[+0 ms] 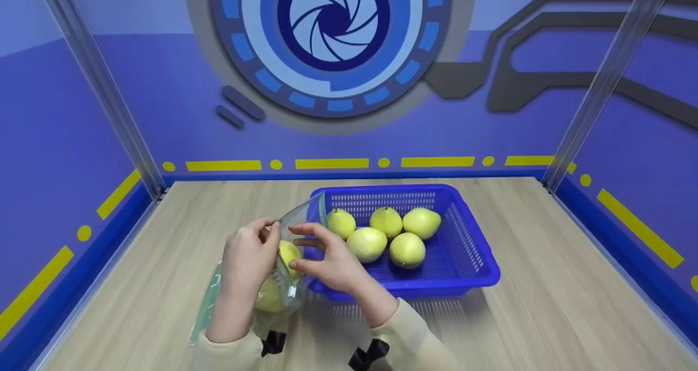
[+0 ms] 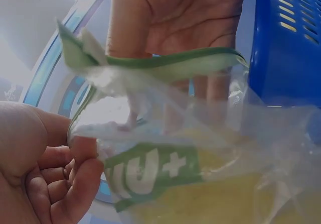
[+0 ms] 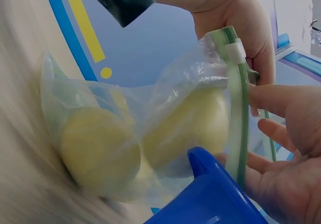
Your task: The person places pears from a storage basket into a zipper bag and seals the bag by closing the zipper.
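Now the wooden desk [image 1: 545, 283] carries a blue basket [image 1: 469, 262] of five lemons [image 1: 406, 249]; just left of it, the zip bag [image 1: 272, 300] with two lemons stands, left hand [image 1: 248, 259] pinching its green-edged mouth, right hand [image 1: 332, 262] touching it, fingers relaxed

A pale wood-grain tabletop [image 1: 545, 283] sits inside purple-blue walls [image 1: 82, 114]. At twelve o'clock a round shutter emblem [image 1: 332, 16] fills the back wall above a yellow dashed stripe [image 1: 331, 163]; metal posts [image 1: 103, 87] stand at ten and two o'clock.
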`<state>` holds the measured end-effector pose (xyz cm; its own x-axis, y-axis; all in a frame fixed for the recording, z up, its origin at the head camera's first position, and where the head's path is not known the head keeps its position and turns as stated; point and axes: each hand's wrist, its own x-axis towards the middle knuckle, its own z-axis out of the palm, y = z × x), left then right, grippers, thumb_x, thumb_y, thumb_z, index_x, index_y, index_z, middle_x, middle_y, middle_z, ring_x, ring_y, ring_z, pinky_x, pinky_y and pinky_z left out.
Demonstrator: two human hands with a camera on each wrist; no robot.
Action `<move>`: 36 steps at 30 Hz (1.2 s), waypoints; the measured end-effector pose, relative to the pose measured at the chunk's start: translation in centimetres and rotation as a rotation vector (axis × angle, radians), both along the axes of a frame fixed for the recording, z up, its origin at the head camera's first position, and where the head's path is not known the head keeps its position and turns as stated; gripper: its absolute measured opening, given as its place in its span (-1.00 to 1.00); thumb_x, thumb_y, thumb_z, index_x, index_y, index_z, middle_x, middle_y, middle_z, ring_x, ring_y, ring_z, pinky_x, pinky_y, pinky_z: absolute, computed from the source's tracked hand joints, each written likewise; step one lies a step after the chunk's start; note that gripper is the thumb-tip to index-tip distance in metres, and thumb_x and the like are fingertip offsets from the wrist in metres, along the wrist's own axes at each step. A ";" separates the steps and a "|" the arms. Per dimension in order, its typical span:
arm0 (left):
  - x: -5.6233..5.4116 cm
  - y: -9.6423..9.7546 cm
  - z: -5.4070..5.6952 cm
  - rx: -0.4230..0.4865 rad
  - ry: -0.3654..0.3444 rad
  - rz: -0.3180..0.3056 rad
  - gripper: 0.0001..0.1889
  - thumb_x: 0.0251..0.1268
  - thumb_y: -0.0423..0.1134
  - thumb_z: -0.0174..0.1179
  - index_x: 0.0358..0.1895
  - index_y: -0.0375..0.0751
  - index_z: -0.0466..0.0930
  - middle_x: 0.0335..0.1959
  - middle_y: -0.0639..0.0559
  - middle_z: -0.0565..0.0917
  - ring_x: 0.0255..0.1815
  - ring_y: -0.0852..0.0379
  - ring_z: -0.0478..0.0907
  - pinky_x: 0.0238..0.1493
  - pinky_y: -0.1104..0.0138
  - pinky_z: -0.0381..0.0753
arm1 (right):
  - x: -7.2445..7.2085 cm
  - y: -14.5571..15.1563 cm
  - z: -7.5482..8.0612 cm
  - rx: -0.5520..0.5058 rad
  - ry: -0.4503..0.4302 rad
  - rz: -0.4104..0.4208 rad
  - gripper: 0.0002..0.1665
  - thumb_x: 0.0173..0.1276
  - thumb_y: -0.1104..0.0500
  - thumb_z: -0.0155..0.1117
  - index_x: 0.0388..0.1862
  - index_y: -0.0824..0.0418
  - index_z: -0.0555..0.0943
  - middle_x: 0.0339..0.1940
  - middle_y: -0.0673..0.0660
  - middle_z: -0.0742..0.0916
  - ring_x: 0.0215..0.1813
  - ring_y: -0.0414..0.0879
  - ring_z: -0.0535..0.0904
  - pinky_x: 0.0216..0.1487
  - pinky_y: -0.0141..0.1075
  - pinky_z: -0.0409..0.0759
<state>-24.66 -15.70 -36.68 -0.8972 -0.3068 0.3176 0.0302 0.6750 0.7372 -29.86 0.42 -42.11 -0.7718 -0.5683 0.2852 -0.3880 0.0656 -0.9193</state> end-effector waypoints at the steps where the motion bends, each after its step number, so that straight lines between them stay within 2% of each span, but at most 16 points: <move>1: 0.0 0.0 0.0 -0.001 -0.004 0.003 -0.71 0.48 -0.21 0.16 0.00 -0.32 0.76 -0.55 0.00 0.57 -0.61 0.18 0.41 -0.57 0.40 0.35 | 0.0 0.0 0.0 -0.009 -0.009 0.007 -0.39 0.38 0.30 0.39 0.39 0.18 0.49 0.45 0.21 0.55 0.41 0.21 0.56 0.26 -0.06 0.68; 7: 0.0 -0.1 -0.1 -0.007 0.001 0.011 -0.73 0.48 -0.21 0.16 -0.02 -0.31 0.76 -0.55 0.00 0.58 -0.61 0.18 0.41 -0.55 0.40 0.37 | 0.0 0.4 0.3 -0.020 -0.014 -0.003 -0.45 0.39 0.32 0.35 0.34 0.21 0.51 0.41 0.23 0.58 0.43 0.21 0.54 0.27 0.03 0.66; 13: 0.1 -0.2 -0.1 -0.001 0.006 0.005 -0.73 0.49 -0.22 0.16 -0.01 -0.32 0.76 -0.55 0.01 0.58 -0.64 0.20 0.41 -0.58 0.40 0.37 | -0.2 0.9 0.8 -0.027 -0.017 -0.016 -0.49 0.41 0.31 0.34 0.32 0.24 0.52 0.37 0.28 0.60 0.41 0.19 0.56 0.16 -0.20 0.73; 15: 0.1 -0.2 -0.1 -0.004 0.001 0.008 -0.73 0.49 -0.21 0.17 -0.02 -0.31 0.76 -0.55 0.01 0.58 -0.63 0.19 0.42 -0.58 0.40 0.37 | -0.2 1.1 0.9 -0.028 0.001 -0.017 -0.50 0.41 0.28 0.35 0.31 0.24 0.53 0.36 0.28 0.61 0.40 0.19 0.57 0.18 -0.18 0.72; 19: 0.1 -0.2 -0.1 -0.005 -0.014 0.011 -0.73 0.49 -0.19 0.17 -0.02 -0.31 0.75 -0.53 0.01 0.57 -0.60 0.17 0.42 -0.57 0.40 0.36 | -0.3 1.6 1.3 -0.026 0.042 -0.019 -0.50 0.42 0.26 0.36 0.31 0.24 0.54 0.33 0.29 0.63 0.38 0.21 0.58 0.28 0.05 0.65; 22: 0.1 -0.2 -0.1 -0.003 -0.014 0.013 -0.73 0.49 -0.20 0.17 -0.02 -0.31 0.75 -0.53 0.01 0.58 -0.60 0.18 0.42 -0.57 0.41 0.36 | -0.4 2.0 1.6 -0.016 0.049 -0.030 -0.51 0.43 0.23 0.36 0.31 0.23 0.54 0.33 0.26 0.63 0.39 0.20 0.57 0.32 0.15 0.60; 29: 0.1 -0.1 -0.1 -0.019 0.049 -0.001 -0.75 0.46 -0.25 0.17 -0.06 -0.35 0.76 -0.56 0.00 0.58 -0.62 0.20 0.38 -0.56 0.40 0.34 | -1.3 3.8 2.5 0.003 0.087 -0.079 -0.51 0.42 0.22 0.37 0.28 0.28 0.54 0.32 0.29 0.63 0.36 0.24 0.58 0.39 0.18 0.53; 36: 0.2 -0.2 0.0 -0.010 0.049 -0.009 -0.74 0.47 -0.25 0.17 -0.05 -0.37 0.76 -0.57 0.01 0.56 -0.61 0.20 0.38 -0.57 0.40 0.33 | -2.6 6.4 3.2 0.055 0.086 -0.171 -0.51 0.36 0.24 0.41 0.25 0.28 0.57 0.30 0.29 0.66 0.34 0.28 0.60 0.40 0.16 0.51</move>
<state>-24.51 -15.89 -36.73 -0.8832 -0.2953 0.3644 0.0724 0.6817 0.7280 -32.43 6.80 -38.89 -0.8326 -0.4477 0.3263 -0.4438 0.1866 -0.8765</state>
